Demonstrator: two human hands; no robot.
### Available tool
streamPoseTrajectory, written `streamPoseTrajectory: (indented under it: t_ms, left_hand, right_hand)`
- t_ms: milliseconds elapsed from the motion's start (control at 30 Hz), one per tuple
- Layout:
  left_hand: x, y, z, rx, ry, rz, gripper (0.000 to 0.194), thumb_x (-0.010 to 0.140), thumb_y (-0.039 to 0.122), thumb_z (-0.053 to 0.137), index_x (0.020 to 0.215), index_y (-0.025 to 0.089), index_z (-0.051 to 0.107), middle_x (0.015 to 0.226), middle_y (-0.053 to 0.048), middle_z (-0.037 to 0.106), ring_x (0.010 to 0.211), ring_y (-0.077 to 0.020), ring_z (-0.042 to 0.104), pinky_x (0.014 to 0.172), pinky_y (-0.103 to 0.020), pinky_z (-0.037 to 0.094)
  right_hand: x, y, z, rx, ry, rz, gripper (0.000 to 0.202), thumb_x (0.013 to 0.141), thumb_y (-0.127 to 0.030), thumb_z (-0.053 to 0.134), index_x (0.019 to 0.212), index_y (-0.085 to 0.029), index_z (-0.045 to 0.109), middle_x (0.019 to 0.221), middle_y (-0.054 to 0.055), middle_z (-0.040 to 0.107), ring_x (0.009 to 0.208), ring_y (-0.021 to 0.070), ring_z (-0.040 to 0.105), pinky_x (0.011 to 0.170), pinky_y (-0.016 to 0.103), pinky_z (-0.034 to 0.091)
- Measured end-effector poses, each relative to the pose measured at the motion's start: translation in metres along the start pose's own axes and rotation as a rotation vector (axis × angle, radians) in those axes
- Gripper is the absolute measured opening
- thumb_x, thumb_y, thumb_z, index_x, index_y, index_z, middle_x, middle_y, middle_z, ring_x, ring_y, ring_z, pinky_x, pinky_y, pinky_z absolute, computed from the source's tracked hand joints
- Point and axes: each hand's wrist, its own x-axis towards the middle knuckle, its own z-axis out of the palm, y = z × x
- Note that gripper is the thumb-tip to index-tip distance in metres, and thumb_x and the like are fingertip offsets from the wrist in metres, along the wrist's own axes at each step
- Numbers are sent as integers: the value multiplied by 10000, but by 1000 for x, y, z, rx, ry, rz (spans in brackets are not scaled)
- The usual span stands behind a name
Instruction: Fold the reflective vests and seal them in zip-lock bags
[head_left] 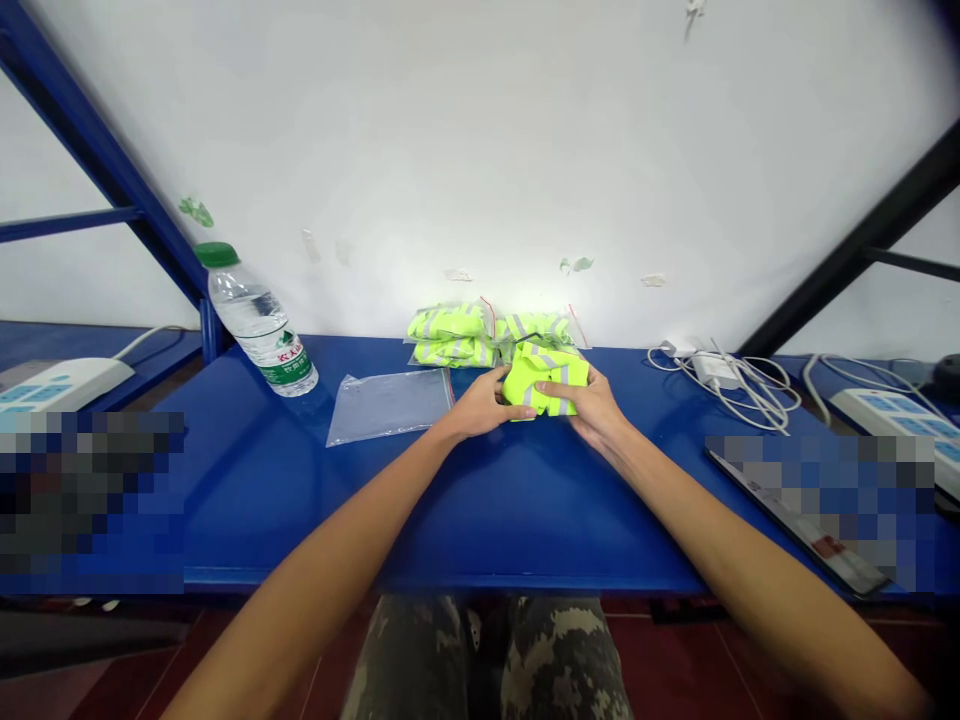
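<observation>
At the far middle of the desk point(450, 520), the backs of the bagged bundles point(451, 335) cannot be made out, and those on the right are partly covered by the yellow-green bundle point(551, 368) in the hands. Fingers of the right hand point(598, 405) mostly hidden behind and under the cloth, some left-hand fingers too. Blocky pixels hide items at near left and near right; only the near edge of a flat dark-rimmed object point(802, 525) shows on the right. Left power strip point(64, 388) cut off by the frame, right power strip point(904, 420) too. Dark thing at far right edge, too cropped to tell

Held bundle: bright fluorescent cloth, pale grey bands, folded compact, creased, lower edge uneven; it sits just in front of the bagged ones, right of a flat clear bag point(390, 408) with a red line along its right edge. Can't tell whether it touches the desk

Both hands hold the bundle, one per side: left hand point(484, 402) curled at its left edge, thumb at the lower corner; right hand gripping the right side, thumb across the front. Bare forearms reach in from near left and near right, converging. Bottle point(259, 325) stands far left, white cable point(757, 400) coiled far right
</observation>
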Motion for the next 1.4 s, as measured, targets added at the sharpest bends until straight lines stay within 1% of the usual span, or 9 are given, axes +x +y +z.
streamPoseTrajectory:
  t_ms: [133,367,600,667,800,1000,1133,1267,1400]
  left_hand:
    - [4,-3,-7,92,1,36,588,657,284,841,1159,94,602,1094,-144,719,947,-238,695,820,-361,559]
    - [3,-5,-4,433,152,126,571,626,379,855,1104,137,654,1082,-102,728,999,-283,674,818,-353,530]
    - [-8,5,3,686,278,277,849,721,378,769,1446,206,363,1341,-128,598,1178,-313,597,914,-381,488]
    - [-9,5,4,802,313,353,740,796,353,686,1443,194,364,1363,-136,571,1214,-299,565,978,-397,457]
    - [-8,4,4,989,311,440,455,858,339,596,1274,165,540,1238,-137,631,1144,-280,583,975,-395,452]
    - [-7,3,5,1114,321,460,307,895,289,531,1158,150,608,1091,-133,692,1034,-277,624,899,-397,471]
    - [-6,2,8,1132,310,437,301,914,297,505,1145,133,608,1043,-147,696,985,-277,640,870,-390,491]
    - [-8,4,11,1054,313,419,414,899,303,533,1271,123,532,1212,-170,653,1106,-290,620,950,-395,478]
    - [-13,13,2,977,243,328,836,770,365,704,1477,190,293,1396,-163,539,1224,-318,558,990,-418,463]
  right_hand:
    - [-3,1,-2,24,-57,68,662,408,-236,945,999,-197,650,1048,85,741,1009,317,695,864,467,592]
    - [-5,2,-5,19,-126,138,553,519,-332,915,1001,-197,682,1086,106,735,1056,337,681,891,474,586]
    - [-10,-3,-3,31,-216,231,505,567,-330,888,1006,-182,688,1092,114,735,1067,333,677,903,471,577]
    - [-11,-4,-4,47,-238,261,507,580,-330,885,1022,-185,686,1087,107,736,1050,329,684,887,481,582]
    - [-12,-3,-7,10,-260,286,512,555,-322,906,996,-175,690,1029,109,750,970,316,709,840,479,599]
    - [-11,-2,-6,9,-211,293,495,516,-321,931,920,-172,688,965,96,761,887,298,727,797,476,615]
    - [-11,-3,-3,-7,-115,272,502,438,-187,945,877,-167,703,939,94,764,904,306,727,840,451,611]
    - [-13,-6,1,-11,-100,244,564,401,-136,939,914,-168,708,912,89,767,932,337,722,834,482,611]
    - [-14,-8,3,-11,-110,190,560,421,-149,934,932,-176,707,945,88,766,949,342,719,834,492,613]
